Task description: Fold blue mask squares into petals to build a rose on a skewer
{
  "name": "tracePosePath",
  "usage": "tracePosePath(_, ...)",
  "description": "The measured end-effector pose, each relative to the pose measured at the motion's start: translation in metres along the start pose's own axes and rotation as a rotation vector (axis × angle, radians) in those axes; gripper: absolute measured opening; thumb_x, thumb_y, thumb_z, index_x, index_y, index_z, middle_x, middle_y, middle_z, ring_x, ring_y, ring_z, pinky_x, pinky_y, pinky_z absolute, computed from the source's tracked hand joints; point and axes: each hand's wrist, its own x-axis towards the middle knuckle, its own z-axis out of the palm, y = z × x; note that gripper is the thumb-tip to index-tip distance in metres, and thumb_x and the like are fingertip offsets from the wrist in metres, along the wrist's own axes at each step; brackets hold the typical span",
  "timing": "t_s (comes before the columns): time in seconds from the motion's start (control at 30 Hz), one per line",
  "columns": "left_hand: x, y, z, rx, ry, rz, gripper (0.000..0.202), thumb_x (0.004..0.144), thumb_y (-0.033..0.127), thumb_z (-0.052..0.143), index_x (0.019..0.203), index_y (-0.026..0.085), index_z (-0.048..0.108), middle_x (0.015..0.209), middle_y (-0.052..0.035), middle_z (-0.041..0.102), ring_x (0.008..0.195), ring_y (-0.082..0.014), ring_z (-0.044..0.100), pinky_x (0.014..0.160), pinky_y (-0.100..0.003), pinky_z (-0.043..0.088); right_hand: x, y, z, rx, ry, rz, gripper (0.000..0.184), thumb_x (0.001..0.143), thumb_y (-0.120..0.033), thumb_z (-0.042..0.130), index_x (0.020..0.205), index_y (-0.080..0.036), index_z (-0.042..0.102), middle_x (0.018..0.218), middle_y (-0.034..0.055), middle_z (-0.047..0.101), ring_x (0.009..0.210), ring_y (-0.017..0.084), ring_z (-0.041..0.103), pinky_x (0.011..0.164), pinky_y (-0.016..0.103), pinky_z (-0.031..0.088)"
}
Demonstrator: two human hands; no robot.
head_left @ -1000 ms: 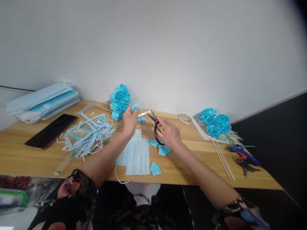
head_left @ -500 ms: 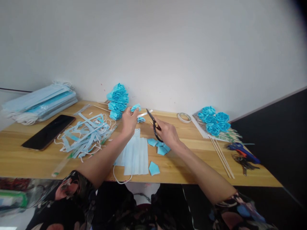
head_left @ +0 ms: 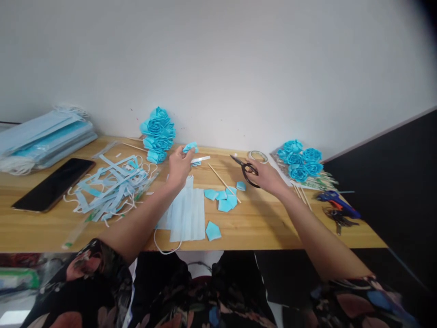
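My left hand (head_left: 180, 165) is closed on a small blue flower piece (head_left: 190, 147), and a short white strip (head_left: 201, 159) sticks out to the right beneath it. In my right hand (head_left: 268, 176) is a pair of black-handled scissors (head_left: 250, 172), blades pointing left, apart from the strip. Between the hands a thin wooden stick (head_left: 221, 180) lies slanted over several cut blue pieces (head_left: 225, 203). One five-sided blue piece (head_left: 213, 231) lies nearer the front edge, beside a pleated face mask (head_left: 187, 214) under my left forearm.
Left stand blue flowers (head_left: 159, 132), a tangle of cut strips (head_left: 114, 187), a phone (head_left: 54, 184) and stacked masks (head_left: 48, 139). Right are a tape roll (head_left: 257, 156), more blue flowers (head_left: 299, 159), sticks (head_left: 302, 196), a blue glue gun (head_left: 336, 203) and keys (head_left: 340, 217).
My right hand has moved right with the scissors, away from the white strip. The stick and cut pieces are now uncovered. The strip looks shorter. The view has shifted slightly.
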Motion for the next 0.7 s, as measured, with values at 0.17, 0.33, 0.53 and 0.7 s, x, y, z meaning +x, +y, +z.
tracePosePath(0.17,-0.015,0.003,0.011,-0.137,-0.193,-0.092,0.025,0.077,0.035,0.071,0.079,0.019,0.052,0.058,0.0083,0.040,0.040,-0.0036,0.030,0.036,-0.018,0.021,-0.010,0.025,0.003,-0.179,-0.132,0.112,0.037,0.088,-0.032,0.058,0.121,-0.020,0.070,0.106,0.0132,0.076,0.096,0.031,0.070,0.075,0.035,0.049)
tracePosePath(0.33,-0.026,0.004,0.015,-0.131,-0.347,-0.109,0.032,0.075,0.040,0.074,0.076,0.019,0.050,0.054,0.0098,0.035,0.039,-0.0032,0.026,0.034,-0.018,0.024,-0.009,-0.024,-0.001,0.423,-0.058,-0.157,0.035,0.094,-0.036,0.053,0.123,-0.025,0.068,0.122,0.0067,0.072,0.107,0.021,0.068,0.087,0.034,0.052)
tracePosePath(0.53,-0.024,0.001,0.013,-0.051,-0.359,-0.088,0.028,0.077,0.038,0.070,0.075,0.019,0.050,0.052,0.0094,0.038,0.039,-0.0042,0.031,0.036,-0.018,0.029,-0.002,-0.070,0.004,0.561,-0.113,-0.407,0.018,0.092,-0.028,0.056,0.097,-0.021,0.072,0.098,0.0044,0.073,0.092,0.017,0.065,0.083,0.031,0.050)
tracePosePath(0.7,-0.014,-0.007,0.010,-0.060,-0.263,-0.068,0.025,0.076,0.038,0.069,0.084,0.017,0.056,0.073,0.0011,0.059,0.063,-0.0100,0.057,0.049,-0.018,0.045,-0.001,-0.060,0.020,0.334,-0.073,-0.482,0.017,0.095,-0.026,0.055,0.090,-0.020,0.070,0.098,0.0060,0.072,0.098,0.020,0.062,0.092,0.034,0.044)
